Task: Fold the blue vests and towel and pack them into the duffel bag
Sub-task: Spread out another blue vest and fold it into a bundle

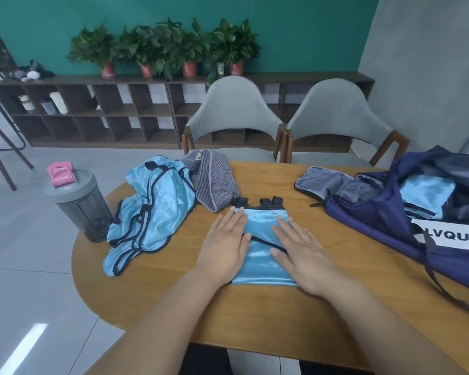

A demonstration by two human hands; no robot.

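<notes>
A folded light-blue vest [263, 255] with black trim lies flat on the wooden table in front of me. My left hand [225, 244] presses flat on its left side and my right hand [301, 253] presses flat on its right side, fingers straight. A heap of unfolded blue vests [152, 215] lies to the left. A grey striped towel [214, 180] sits bunched behind them. The navy duffel bag [390, 220] lies open at the right, with a folded blue vest [427, 193] inside it.
A grey shaker bottle [79, 204] with a pink lid stands at the table's left edge [76, 255]. Two grey chairs [233, 123] stand behind the table. The bag's black strap [439, 282] trails toward the near right edge. Shelves with potted plants line the far wall.
</notes>
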